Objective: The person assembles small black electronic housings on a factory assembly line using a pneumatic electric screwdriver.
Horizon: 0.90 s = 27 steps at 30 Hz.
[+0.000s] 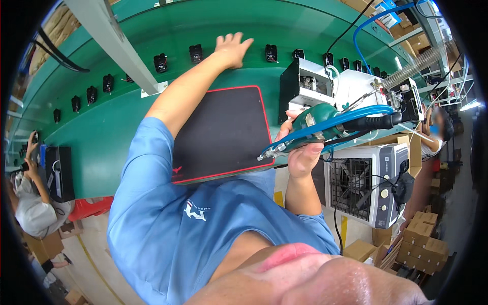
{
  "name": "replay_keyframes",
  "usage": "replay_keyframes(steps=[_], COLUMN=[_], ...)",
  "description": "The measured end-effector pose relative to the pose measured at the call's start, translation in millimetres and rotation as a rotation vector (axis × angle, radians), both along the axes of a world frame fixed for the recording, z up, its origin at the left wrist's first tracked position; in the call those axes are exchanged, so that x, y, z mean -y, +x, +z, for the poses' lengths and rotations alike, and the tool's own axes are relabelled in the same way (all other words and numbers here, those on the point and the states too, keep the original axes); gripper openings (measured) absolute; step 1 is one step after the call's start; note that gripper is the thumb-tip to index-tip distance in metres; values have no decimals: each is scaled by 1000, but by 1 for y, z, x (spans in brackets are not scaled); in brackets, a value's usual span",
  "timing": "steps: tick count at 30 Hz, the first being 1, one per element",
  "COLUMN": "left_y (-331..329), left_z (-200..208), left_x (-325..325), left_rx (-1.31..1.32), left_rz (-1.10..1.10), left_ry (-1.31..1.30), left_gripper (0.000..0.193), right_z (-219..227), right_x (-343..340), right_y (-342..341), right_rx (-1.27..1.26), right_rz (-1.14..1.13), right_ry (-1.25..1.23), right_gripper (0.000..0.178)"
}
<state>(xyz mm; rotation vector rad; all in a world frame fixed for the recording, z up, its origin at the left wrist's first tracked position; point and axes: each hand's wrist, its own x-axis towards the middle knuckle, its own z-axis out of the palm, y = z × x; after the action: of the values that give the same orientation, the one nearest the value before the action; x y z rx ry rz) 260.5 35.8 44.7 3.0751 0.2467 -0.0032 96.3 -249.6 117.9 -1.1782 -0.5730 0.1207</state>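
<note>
My left hand stretches out over the green belt, fingers spread, with nothing visible in it. It lies between two small black parts in the row along the belt; the nearest on its other side is a similar black part. Wrapped round a green power screwdriver, my right hand keeps it tilted, its metal tip pointing left above the mat's right edge. A blue hose runs along the tool. Below my left forearm lies a black mat with a red border.
A metal-cased machine stands right of the mat, near a coiled spring. A grey post rises at left. An air cooler and cardboard boxes stand at lower right. Another person's arms show at far left.
</note>
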Motion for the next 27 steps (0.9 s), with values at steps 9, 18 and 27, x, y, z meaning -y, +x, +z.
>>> replay_keyframes(steps=[9, 18, 27], left_y=[77, -115, -272], left_z=[-16, -7, -36], left_x=[52, 10, 27], left_rx=[-108, 370, 338], left_rz=[-151, -345, -267], left_ry=[-267, -661, -639], left_gripper=[73, 41, 94], right_z=[6, -3, 33], right_x=[-8, -14, -86], right_y=[5, 2, 8], right_rx=[-19, 47, 196], right_rz=[45, 49, 48], right_ry=[-2, -5, -30], right_gripper=[104, 94, 94])
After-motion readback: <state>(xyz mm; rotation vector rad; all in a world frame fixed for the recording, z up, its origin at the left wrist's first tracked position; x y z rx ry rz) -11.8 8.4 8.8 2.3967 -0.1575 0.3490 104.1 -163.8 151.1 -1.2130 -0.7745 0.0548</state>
